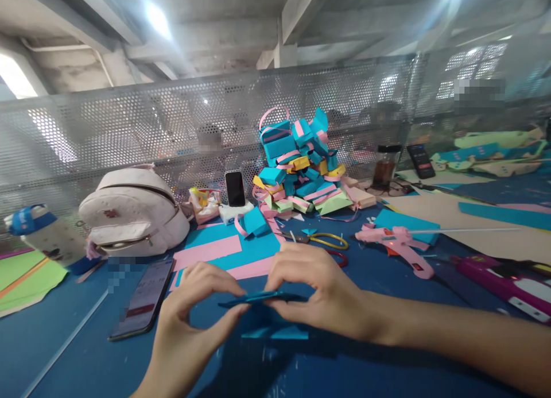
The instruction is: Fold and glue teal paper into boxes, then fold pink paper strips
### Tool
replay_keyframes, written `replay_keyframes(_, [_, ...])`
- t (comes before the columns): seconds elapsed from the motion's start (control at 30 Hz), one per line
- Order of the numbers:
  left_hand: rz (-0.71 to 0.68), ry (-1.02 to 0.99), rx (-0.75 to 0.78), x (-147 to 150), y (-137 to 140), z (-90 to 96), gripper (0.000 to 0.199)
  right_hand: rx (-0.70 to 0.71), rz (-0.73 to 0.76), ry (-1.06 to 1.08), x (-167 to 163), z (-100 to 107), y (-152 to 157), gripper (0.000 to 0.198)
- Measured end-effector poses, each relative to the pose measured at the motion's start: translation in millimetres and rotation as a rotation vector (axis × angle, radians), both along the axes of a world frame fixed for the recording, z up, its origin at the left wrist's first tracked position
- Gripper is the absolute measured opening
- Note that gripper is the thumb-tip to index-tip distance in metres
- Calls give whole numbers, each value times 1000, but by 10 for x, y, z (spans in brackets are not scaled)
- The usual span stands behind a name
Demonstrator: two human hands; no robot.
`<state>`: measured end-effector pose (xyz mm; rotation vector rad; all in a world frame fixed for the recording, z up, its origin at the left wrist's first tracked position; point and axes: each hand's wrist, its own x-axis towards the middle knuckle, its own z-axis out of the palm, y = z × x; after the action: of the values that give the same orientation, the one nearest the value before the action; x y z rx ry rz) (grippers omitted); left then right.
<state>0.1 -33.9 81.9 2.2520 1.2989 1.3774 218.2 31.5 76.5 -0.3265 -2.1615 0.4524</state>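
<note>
My left hand point(193, 309) pinches the left end of a folded blue paper piece point(260, 297) between thumb and fingers. At its right part, my right hand point(312, 286) grips the same paper, also with thumb and fingers. The paper is held above the blue table and seen nearly edge-on, so its full shape is hidden. Beneath it shows a blue paper edge point(275, 333); whether it belongs to the held piece I cannot tell. Just beyond my right hand lie scissors point(329, 240) with yellow handles, and a red handle loop partly hidden by the hand.
Pink and blue sheets point(210, 253) lie beyond my hands. A heap of small paper bags point(297, 162) stands at the back. To the right are a pink glue gun point(400, 246) and a magenta tool point(499, 280). Leftward are a phone point(144, 297), backpack point(138, 211) and bottle point(51, 237).
</note>
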Motion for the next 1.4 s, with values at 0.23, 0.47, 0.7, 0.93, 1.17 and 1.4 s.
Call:
replay_keyframes(0.23, [-37, -3, 8, 29, 19, -17, 8, 69, -12, -36, -3, 4, 0, 7])
replay_keyframes(0.47, [-44, 6, 42, 24, -23, -20, 10, 26, -5, -29, -6, -7, 2, 6])
replay_keyframes(0.7, [-77, 23, 123, -11, -10, -25, 19, -165, 17, 53, -23, 11, 11, 5])
replay_keyframes(0.93, [-89, 19, 155, 1, -7, -22, 20, -196, 44, 125, -30, 14, 17, 6])
replay_keyframes(1.17, [-46, 7, 69, 16, -8, -58, 15, -185, 72, 121, -30, -29, 11, 8])
replay_keyframes(1.4, [-31, -102, -110, 70, -29, -125, 11, -41, 99, 144, -42, -98, 27, 5])
